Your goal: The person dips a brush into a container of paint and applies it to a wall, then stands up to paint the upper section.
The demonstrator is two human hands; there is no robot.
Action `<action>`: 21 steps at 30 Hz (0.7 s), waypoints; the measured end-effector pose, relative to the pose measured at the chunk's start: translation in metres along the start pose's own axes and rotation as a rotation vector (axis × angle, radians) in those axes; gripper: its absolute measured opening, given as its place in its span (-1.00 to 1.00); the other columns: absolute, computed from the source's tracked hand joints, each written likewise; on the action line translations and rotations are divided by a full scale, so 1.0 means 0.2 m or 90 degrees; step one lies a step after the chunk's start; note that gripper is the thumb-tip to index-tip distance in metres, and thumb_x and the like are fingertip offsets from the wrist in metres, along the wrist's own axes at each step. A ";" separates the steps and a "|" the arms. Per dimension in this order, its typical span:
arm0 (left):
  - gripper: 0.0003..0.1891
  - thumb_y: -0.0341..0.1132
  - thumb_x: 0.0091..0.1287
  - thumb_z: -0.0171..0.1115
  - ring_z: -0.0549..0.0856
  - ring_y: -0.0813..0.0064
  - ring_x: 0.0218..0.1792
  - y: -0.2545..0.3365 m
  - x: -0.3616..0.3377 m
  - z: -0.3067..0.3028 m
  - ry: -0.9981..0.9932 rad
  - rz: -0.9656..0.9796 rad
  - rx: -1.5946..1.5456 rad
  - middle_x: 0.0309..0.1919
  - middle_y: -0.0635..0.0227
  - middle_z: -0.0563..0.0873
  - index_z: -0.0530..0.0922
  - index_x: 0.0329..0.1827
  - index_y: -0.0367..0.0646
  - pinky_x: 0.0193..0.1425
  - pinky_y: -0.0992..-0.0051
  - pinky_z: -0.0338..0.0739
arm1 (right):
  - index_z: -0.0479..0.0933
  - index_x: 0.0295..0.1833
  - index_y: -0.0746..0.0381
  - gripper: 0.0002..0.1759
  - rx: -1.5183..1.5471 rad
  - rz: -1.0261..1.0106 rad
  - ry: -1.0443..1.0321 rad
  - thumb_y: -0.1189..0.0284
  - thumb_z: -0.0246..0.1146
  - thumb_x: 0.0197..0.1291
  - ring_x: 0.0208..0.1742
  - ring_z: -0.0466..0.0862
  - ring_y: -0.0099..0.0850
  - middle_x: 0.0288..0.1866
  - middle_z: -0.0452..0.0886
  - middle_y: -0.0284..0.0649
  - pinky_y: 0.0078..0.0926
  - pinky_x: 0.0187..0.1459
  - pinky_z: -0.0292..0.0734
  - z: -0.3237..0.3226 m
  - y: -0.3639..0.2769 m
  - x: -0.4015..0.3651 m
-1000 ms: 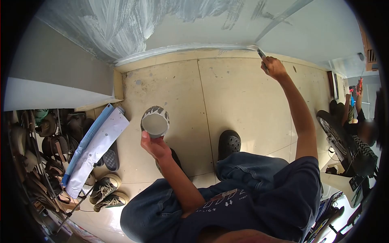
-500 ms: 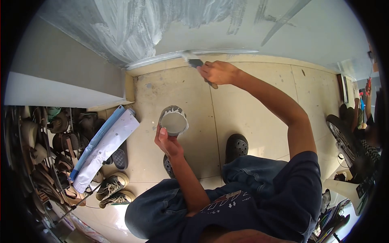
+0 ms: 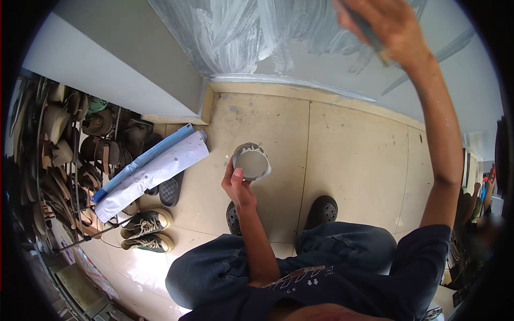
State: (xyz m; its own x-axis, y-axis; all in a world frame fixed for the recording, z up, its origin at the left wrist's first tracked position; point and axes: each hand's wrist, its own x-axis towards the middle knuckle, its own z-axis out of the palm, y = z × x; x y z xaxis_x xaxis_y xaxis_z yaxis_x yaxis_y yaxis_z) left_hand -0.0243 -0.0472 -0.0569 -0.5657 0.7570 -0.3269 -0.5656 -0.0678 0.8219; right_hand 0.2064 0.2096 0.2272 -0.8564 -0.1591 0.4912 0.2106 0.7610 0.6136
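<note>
My left hand (image 3: 239,190) is wrapped around a small tub of grey paint (image 3: 252,163), held above the floor tiles. White smears run along the tub's rim. High in the view, my right hand (image 3: 395,28) grips a paintbrush (image 3: 366,25) up against the grey wall (image 3: 316,60). The brush is blurred by motion, and its bristle end is hidden or beyond the top edge. Streaky pale strokes of wet-looking paint cover much of the wall's left and middle part.
At left, a rack of shoes (image 3: 101,152) stands beside a white and blue rolled sheet (image 3: 155,174). A pair of sneakers (image 3: 147,230) and a dark slipper (image 3: 170,191) lie on the tiled floor (image 3: 353,155). A grey pillar (image 3: 128,53) juts out. Another person is at far right.
My right hand has lifted the paintbrush from the wall's bottom edge, up and to the right. My left hand still holds the paint tub; the view has shifted.
</note>
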 end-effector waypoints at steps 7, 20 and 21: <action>-0.23 -0.15 0.04 0.23 0.63 0.25 -0.05 0.04 0.01 -0.03 0.014 -0.009 -0.025 -0.02 0.00 0.56 0.26 0.23 -0.58 -0.05 0.36 0.60 | 0.48 -0.01 0.48 -0.56 -0.044 0.055 -0.044 0.44 0.25 0.00 -0.42 0.54 -0.46 -0.48 0.52 -0.28 -0.57 -0.56 0.51 0.31 -0.30 -0.07; -0.27 -0.16 0.03 0.22 0.63 0.27 -0.04 0.04 -0.01 -0.04 0.011 -0.030 -0.031 -0.03 0.03 0.57 0.30 0.21 -0.54 -0.03 0.35 0.59 | 0.50 -0.06 0.39 -0.63 0.120 0.050 -0.272 0.42 0.20 0.00 -0.27 0.60 -0.43 -0.39 0.56 -0.27 -0.54 -0.44 0.57 0.83 -0.73 -0.41; -0.27 -0.16 0.03 0.22 0.63 0.27 -0.04 0.04 -0.01 -0.03 0.012 -0.033 -0.032 -0.03 0.03 0.57 0.30 0.21 -0.54 -0.03 0.35 0.59 | 0.48 0.01 0.41 -0.56 0.130 0.048 -0.261 0.42 0.24 0.00 -0.29 0.60 -0.40 -0.39 0.56 -0.25 -0.50 -0.47 0.56 0.75 -0.65 -0.38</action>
State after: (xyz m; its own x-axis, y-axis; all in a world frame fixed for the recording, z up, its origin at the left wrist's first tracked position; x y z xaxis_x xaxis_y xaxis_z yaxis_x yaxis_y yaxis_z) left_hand -0.0311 -0.0539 -0.0521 -0.5461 0.7481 -0.3770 -0.6233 -0.0622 0.7795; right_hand 0.1737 0.2173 0.0171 -0.9668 0.1321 0.2188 0.2172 0.8758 0.4310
